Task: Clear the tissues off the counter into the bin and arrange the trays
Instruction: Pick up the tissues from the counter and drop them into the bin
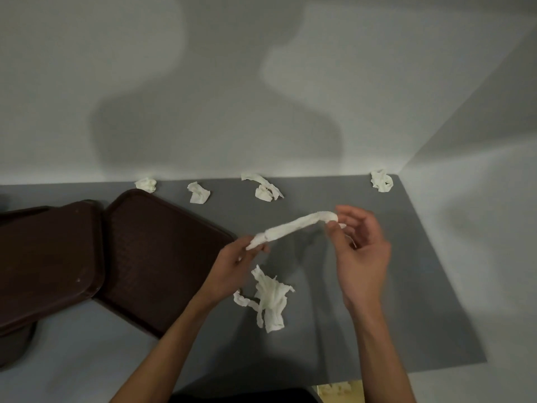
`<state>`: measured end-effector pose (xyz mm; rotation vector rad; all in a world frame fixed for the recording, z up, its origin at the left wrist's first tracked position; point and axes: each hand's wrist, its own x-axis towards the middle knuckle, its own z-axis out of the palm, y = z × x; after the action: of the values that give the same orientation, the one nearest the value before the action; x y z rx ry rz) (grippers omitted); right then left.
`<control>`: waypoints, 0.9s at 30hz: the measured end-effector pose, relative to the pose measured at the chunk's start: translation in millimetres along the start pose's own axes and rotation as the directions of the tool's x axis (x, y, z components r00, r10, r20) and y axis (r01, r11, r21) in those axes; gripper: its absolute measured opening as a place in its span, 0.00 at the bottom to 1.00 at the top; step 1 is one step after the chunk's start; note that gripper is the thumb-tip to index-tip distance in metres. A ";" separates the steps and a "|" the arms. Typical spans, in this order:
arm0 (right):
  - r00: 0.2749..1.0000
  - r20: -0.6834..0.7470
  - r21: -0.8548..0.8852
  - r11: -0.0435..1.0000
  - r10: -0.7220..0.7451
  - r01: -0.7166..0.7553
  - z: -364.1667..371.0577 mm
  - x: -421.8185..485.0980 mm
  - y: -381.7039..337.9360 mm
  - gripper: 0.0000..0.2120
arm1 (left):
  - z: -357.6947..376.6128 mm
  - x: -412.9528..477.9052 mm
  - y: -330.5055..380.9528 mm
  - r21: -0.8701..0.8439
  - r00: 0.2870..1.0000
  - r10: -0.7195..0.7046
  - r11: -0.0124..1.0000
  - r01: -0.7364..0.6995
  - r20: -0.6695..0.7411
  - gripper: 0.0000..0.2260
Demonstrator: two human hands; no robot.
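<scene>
A long twisted white tissue (pixel 293 226) stretches in the air between my hands above the grey counter (pixel 406 271). My left hand (pixel 232 269) pinches its lower left end; my right hand (pixel 363 251) pinches its upper right end. Below it a spread, torn tissue (pixel 268 301) lies on the counter. Several crumpled tissues sit along the back wall: one at the left (pixel 146 184), one beside it (pixel 198 192), a torn one in the middle (pixel 263 187), one in the right corner (pixel 381 180). Two dark brown trays lie at the left, one (pixel 154 257) askew, the other (pixel 49 263) overlapping its edge.
Pale walls close the counter at the back and on the right. A dark rounded object (pixel 14 347) shows under the left tray at the frame edge. Beyond the counter's front edge, white scraps lie in a yellowish opening (pixel 338 389) below.
</scene>
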<state>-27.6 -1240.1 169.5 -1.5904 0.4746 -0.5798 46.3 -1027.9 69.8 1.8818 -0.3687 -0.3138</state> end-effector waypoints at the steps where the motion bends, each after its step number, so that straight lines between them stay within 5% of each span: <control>1: 1.000 -0.004 -0.022 1.000 0.013 -0.013 3.7 -1.6 8.2 0.11 | -0.1 -1.0 6.4 -0.172 0.996 -0.087 0.981 0.085 -0.005 0.10; 4: 0.994 0.107 -0.189 0.982 0.033 -0.012 23.9 -13.9 38.3 0.11 | 2.5 -4.3 36.0 -0.557 0.969 -0.243 0.800 0.221 0.036 0.15; 9: 0.886 0.366 -0.299 0.937 0.286 -0.179 59.1 -53.3 68.8 0.11 | -9.3 8.3 66.6 -0.892 0.945 -0.318 0.445 0.077 -0.077 0.18; 11: 0.843 0.384 -0.169 0.926 0.376 -0.336 64.5 -61.1 72.9 0.09 | -15.2 13.9 68.0 -0.954 0.896 -0.423 0.301 -0.002 -0.136 0.18; 15: 0.739 0.415 0.206 0.737 0.531 -0.644 69.3 -65.8 58.9 0.06 | -12.3 16.3 66.6 -0.986 0.885 -0.455 0.167 -0.022 -0.096 0.14; 17: 0.760 0.417 0.240 0.746 0.498 -0.621 72.5 -66.8 52.0 0.07 | -4.6 13.1 63.1 -0.972 0.869 -0.484 0.234 0.012 -0.106 0.07; 23: 0.876 0.346 -0.002 0.934 0.335 -0.357 83.5 -71.8 40.8 0.09 | 13.4 -2.8 52.2 -0.605 0.910 -0.352 0.781 0.157 -0.218 0.14; 27: 0.949 0.217 -0.028 0.974 0.228 -0.227 88.6 -60.5 43.0 0.13 | 28.3 -14.8 63.6 -0.558 0.935 -0.319 0.809 0.183 -0.156 0.12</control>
<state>-18.7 -1137.8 116.2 -1.5546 0.4834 -0.2249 15.3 -1066.3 121.0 1.3829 0.1408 -0.3209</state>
